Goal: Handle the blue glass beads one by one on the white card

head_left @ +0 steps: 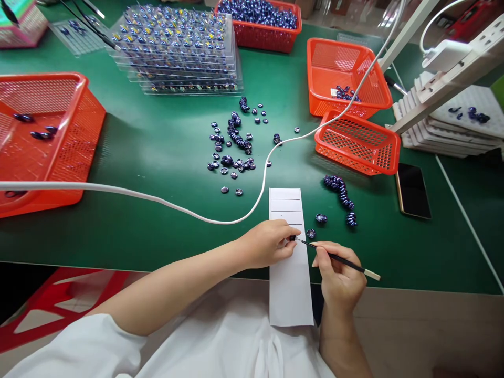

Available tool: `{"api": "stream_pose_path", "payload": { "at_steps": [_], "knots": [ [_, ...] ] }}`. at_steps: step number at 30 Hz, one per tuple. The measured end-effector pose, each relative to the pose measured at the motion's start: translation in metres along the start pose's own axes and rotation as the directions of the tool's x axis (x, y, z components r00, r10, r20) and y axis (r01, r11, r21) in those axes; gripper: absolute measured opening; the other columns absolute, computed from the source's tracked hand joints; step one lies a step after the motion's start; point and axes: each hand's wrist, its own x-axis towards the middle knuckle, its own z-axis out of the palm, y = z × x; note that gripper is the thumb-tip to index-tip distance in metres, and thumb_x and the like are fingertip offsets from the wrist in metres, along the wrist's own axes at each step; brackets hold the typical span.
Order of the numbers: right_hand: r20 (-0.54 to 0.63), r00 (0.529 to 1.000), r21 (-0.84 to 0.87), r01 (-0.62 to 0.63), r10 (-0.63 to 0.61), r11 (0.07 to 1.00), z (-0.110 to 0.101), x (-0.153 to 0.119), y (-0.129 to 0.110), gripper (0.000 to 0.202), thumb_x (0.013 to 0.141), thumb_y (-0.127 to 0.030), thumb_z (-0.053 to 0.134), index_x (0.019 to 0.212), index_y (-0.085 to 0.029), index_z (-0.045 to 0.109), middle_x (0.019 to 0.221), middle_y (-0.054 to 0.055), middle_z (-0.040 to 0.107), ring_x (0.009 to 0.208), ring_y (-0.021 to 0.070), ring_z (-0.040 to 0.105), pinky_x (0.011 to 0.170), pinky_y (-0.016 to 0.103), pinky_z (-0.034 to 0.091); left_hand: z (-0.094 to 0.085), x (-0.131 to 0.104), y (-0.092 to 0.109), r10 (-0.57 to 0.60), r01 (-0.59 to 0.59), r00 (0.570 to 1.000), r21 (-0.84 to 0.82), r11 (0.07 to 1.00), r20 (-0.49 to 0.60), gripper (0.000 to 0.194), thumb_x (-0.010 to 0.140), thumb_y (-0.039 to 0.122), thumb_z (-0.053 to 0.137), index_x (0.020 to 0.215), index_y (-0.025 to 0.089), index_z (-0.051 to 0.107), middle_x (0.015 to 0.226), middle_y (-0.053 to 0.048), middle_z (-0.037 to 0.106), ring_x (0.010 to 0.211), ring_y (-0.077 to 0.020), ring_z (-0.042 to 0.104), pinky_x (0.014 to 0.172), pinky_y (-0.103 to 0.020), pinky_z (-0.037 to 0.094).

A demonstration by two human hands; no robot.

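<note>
My left hand (271, 242) is closed in a pinch on a small dark shiny piece (292, 238), mostly hidden by the fingers, above a long white paper strip (290, 294) with lines across its upper part. Held like a pen in my right hand (342, 275) is a fine paintbrush (346, 262) with a black handle and a pale end. Its thin tip points left and meets or nearly meets the piece. Just beyond the hands lie two loose dark blue pieces, one a round piece (311, 233), and a curved row of stacked pieces (342, 193).
Many blue pieces (238, 137) lie mid-table. A white cable (189, 212) crosses the green table (157, 142). Around them are a left orange basket (74, 142), stacked clear trays (189, 86), a red bin (268, 39), two right baskets (358, 144), a phone (412, 190) and white foam trays (429, 134).
</note>
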Motion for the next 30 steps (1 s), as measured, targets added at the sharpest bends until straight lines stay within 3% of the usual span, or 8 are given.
{"api": "stream_pose_path", "payload": {
  "at_steps": [19,30],
  "knots": [
    [0.078,0.996,-0.111,0.047,-0.039,0.993,-0.0034,-0.0011,0.0040,0.005,0.084,-0.020,0.072,0.088,-0.022,0.070,0.089,0.003,0.075,0.064,0.0139,0.067,0.053,0.026,0.055,-0.0023,0.0006,0.0015,0.014,-0.014,1.000,0.007,1.000,0.022,0.026,0.090,0.020,0.056,0.112,0.014,0.069,0.077,-0.003,0.063,0.065,-0.0124,0.059,0.063,-0.022,0.049],
    [0.086,0.996,-0.138,0.049,-0.038,0.989,-0.0033,-0.0007,0.0047,0.004,0.086,-0.025,0.070,0.088,-0.022,0.072,0.089,0.004,0.075,0.063,0.0135,0.067,0.053,0.024,0.057,-0.0028,-0.0003,0.0017,0.047,-0.047,0.999,0.007,0.999,0.016,0.027,0.090,0.018,0.055,0.112,0.012,0.069,0.079,-0.004,0.062,0.064,-0.0121,0.057,0.061,-0.022,0.047]
  ]
}}
